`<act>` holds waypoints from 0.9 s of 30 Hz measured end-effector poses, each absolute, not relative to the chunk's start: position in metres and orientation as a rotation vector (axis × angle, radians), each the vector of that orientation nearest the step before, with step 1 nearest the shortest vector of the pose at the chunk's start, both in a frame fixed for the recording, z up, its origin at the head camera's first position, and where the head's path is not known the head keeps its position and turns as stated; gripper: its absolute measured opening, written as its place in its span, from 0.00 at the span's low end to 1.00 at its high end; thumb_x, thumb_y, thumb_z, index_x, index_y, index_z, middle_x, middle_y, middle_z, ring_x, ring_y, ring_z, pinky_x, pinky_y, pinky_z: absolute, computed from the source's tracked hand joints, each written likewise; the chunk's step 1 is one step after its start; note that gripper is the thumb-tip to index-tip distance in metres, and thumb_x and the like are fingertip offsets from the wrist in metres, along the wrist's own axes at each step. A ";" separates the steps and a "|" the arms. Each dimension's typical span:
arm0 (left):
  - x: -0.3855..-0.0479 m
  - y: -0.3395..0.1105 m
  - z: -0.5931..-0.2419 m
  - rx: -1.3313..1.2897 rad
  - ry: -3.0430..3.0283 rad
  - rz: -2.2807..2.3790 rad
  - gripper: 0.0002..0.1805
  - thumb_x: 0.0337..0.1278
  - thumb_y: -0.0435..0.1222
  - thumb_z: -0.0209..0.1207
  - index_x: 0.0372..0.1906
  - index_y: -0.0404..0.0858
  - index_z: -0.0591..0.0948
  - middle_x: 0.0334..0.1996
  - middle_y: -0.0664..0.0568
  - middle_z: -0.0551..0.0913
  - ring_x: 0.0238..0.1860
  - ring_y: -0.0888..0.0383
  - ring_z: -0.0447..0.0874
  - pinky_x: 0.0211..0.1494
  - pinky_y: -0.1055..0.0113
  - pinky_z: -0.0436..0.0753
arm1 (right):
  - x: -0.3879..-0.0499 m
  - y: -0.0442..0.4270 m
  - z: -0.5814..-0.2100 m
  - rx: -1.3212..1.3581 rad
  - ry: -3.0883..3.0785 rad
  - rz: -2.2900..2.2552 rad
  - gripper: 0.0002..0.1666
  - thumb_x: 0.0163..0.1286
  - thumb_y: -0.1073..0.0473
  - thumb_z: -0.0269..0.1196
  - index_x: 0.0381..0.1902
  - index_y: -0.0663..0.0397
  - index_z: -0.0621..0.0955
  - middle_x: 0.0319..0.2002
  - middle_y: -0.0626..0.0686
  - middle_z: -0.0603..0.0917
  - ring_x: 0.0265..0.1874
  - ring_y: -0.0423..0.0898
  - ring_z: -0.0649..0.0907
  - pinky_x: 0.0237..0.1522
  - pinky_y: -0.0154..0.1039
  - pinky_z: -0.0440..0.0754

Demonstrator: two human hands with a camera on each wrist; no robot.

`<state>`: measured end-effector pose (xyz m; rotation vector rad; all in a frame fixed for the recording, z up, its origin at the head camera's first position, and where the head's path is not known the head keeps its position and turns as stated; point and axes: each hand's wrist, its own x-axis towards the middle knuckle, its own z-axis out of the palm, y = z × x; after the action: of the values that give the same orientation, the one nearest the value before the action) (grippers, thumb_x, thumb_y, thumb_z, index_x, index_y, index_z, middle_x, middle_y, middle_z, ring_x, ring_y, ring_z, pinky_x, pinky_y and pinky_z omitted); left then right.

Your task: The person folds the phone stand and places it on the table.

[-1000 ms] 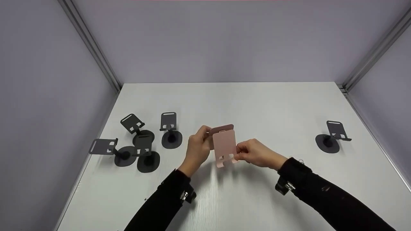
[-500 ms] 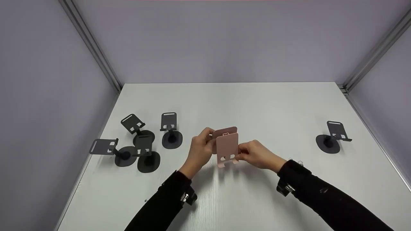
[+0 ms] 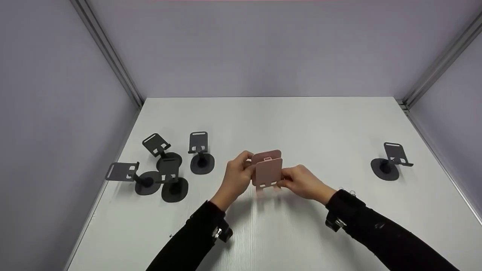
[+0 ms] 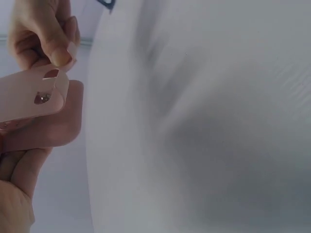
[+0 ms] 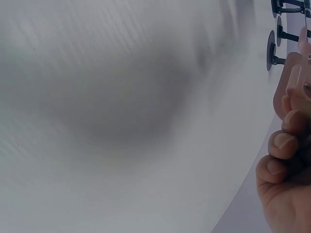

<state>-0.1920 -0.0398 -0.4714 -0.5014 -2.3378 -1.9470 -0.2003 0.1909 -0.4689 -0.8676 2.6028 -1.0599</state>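
A pink stand (image 3: 269, 172) is held in the air above the white table, between both hands. Its front plate, with two cutouts and two small lips at the lower edge, overlaps a second pink plate behind it. My left hand (image 3: 237, 176) grips the rear plate at its left side. At the lower right corner of the front plate, my right hand (image 3: 304, 182) pinches the edge between thumb and finger. The left wrist view shows the lipped plate (image 4: 29, 94) over the rounded rear plate (image 4: 70, 119); the hinge part between them is mostly hidden.
Several dark grey stands with round bases, among them one (image 3: 202, 163) behind the others, are grouped on the table's left. One more dark stand (image 3: 385, 169) is at the right. Walls with metal corner posts surround the white table (image 3: 301, 124) at back and sides.
Both hands have shifted slightly right with the pink stand. Its front plate has tilted and looks shorter from above, showing more of the hinge and the rear plate.
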 end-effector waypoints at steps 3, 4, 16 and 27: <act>-0.191 -0.040 -0.470 -0.502 -2.326 -2.007 0.08 0.66 0.19 0.55 0.43 0.31 0.78 0.30 0.40 0.89 0.24 0.53 0.83 0.24 0.72 0.79 | -0.200 0.192 -0.471 -0.882 2.605 -1.068 0.03 0.69 0.62 0.69 0.37 0.57 0.87 0.30 0.46 0.90 0.30 0.44 0.86 0.33 0.31 0.78; -0.191 -0.040 -0.470 -0.507 -2.327 -2.004 0.08 0.65 0.19 0.55 0.43 0.31 0.78 0.30 0.40 0.89 0.24 0.54 0.82 0.24 0.72 0.79 | -0.200 0.192 -0.472 -0.887 2.608 -1.067 0.03 0.69 0.62 0.69 0.37 0.56 0.87 0.30 0.46 0.90 0.30 0.45 0.86 0.33 0.31 0.79; -0.194 -0.042 -0.473 -0.568 -2.338 -2.004 0.07 0.68 0.21 0.54 0.44 0.33 0.78 0.26 0.44 0.88 0.21 0.51 0.83 0.23 0.70 0.80 | -0.197 0.192 -0.474 -0.912 2.635 -1.062 0.03 0.68 0.61 0.69 0.37 0.55 0.87 0.30 0.49 0.90 0.28 0.35 0.81 0.31 0.31 0.76; -0.199 -0.045 -0.474 -0.568 -2.346 -1.927 0.09 0.65 0.20 0.54 0.44 0.33 0.79 0.23 0.47 0.87 0.18 0.51 0.81 0.21 0.66 0.81 | -0.200 0.192 -0.467 -0.762 2.576 -1.154 0.03 0.68 0.59 0.70 0.34 0.51 0.87 0.20 0.47 0.82 0.18 0.35 0.74 0.22 0.30 0.70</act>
<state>-0.1989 -0.0451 -0.4739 -0.5676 -2.3463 -1.9272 -0.2000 0.1919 -0.4671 -0.7617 2.5764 -1.1544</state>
